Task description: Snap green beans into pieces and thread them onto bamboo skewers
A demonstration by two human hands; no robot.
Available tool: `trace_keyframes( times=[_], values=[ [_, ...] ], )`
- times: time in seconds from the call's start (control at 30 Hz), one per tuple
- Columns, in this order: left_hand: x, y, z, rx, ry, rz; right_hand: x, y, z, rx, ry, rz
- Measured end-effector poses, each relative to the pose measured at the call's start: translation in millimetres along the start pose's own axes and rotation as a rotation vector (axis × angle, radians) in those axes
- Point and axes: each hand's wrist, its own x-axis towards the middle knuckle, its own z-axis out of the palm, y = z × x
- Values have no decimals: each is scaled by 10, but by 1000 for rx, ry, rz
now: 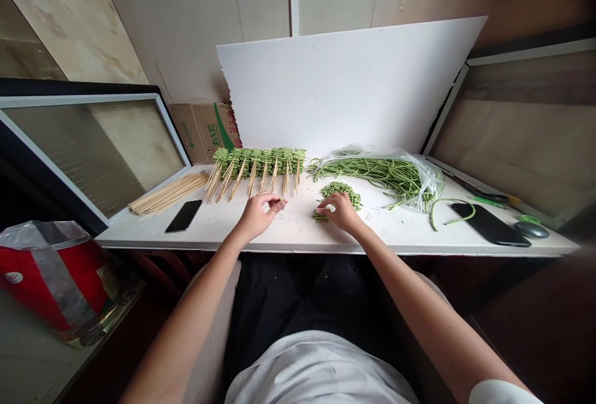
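Observation:
My left hand (pixel 259 211) hovers over the white table (pixel 298 233) with its fingers pinched on a short green bean piece and what looks like a thin skewer. My right hand (pixel 339 210) rests on a small pile of cut green bean pieces (pixel 343 192), fingers curled onto it. Behind my hands lies a row of finished skewers threaded with bean pieces (pixel 258 165). To the right, long green beans (pixel 382 173) spill out of a clear plastic bag (pixel 421 177).
A bundle of bare bamboo skewers (pixel 167 193) and a black phone (pixel 184 216) lie at the left. Another phone (pixel 490 224), scissors (pixel 488 196) and a round lid sit at the right. A white board leans behind; a red bucket (pixel 51 280) stands at lower left.

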Motion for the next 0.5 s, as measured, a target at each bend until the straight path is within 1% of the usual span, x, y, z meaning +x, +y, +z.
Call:
trace_keyframes(
  times=[0.13, 0.27, 0.33, 0.43, 0.5],
  values=[
    [-5, 19, 8, -109, -3, -64, -5, 38, -34, 12, -10, 8],
    [-9, 27, 31, -318, -38, -135, -17, 85, -38, 9, -32, -4],
    [-12, 37, 42, -377, -40, -169, -20, 94, -31, 7, -33, -7],
    [-14, 50, 62, -411, -37, -192, -8, 50, -47, 19, -25, -13],
    [-15, 56, 78, -433, -45, -195, 9, -37, -90, 31, -7, -16]
  ],
)
